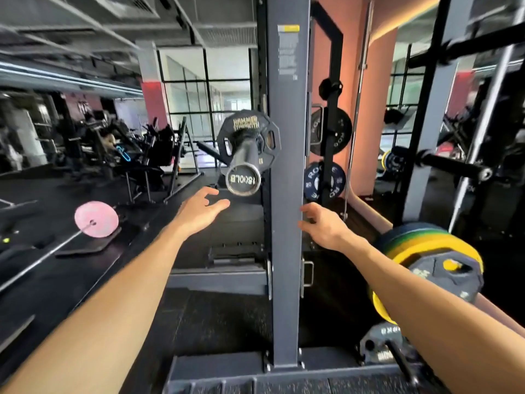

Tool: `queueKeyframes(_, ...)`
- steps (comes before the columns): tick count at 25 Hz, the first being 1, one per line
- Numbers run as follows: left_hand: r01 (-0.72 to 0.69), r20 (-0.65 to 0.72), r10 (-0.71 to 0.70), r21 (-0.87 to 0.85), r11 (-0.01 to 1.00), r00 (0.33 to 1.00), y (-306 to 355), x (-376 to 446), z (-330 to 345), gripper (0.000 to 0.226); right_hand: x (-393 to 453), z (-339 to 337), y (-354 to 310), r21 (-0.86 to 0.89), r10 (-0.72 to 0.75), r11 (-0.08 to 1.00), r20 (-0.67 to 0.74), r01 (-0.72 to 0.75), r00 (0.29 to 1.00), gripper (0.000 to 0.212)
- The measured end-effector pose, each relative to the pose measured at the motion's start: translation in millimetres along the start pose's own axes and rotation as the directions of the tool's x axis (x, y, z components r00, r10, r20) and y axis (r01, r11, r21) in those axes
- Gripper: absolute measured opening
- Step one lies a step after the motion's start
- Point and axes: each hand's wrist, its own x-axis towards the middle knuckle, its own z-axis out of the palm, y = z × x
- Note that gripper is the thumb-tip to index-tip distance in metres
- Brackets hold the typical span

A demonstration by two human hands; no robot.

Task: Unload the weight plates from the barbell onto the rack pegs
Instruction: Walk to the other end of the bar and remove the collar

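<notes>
Plate first: a black one with yellow lettering sits on the barbell sleeve, pushed up near the grey upright, and the sleeve's round end cap points straight at us. Left hand reaches up just below that end cap, fingers spread and relaxed, gripping nothing, not touching the sleeve. Right hand is out on the other side of the upright, fingers loosely bent with the tips at the post's edge; whether they actually touch it is hard to call through the blur, but it holds nothing.

Behind the upright, a storage post carries stored plates: a black plate up top and a blue plate below it, both hung on pegs. A bare bar stands upright against the salmon wall.

Down at lower right, a stack of coloured plates in blue, green and yellow hangs together, with a small dark plate on the near face. A grey plate sits below, close to the floor.

Out left on the black floor, another barbell lies with a pink plate on its end. Machines and benches fill the blurred background by the windows.
</notes>
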Motion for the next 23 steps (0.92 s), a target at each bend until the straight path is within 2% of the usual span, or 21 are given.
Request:
queueKeyframes(4,-0.127,-0.112,0.126,0.0,0.992,0.986,41.8,18.6,-41.2,0.044,37.4,-45.9,-43.9,-0.014,-0.041,0.999,-0.083,0.04,0.996,0.046)
queueKeyframes(11,-0.172,-0.162,0.17,-0.001,0.985,0.972,74.6,51.7,-88.2,0.04,76.3,-84.3,-99.0,-0.048,-0.094,0.995,-0.153,0.088,0.984,0.047)
queueKeyframes(23,-0.18,-0.124,0.193,0.109,0.978,0.973,61.2,137.0,-61.5,0.036,166.6,-66.4,-99.7,-0.12,-0.123,0.987,-0.144,0.106,0.982,0.04)
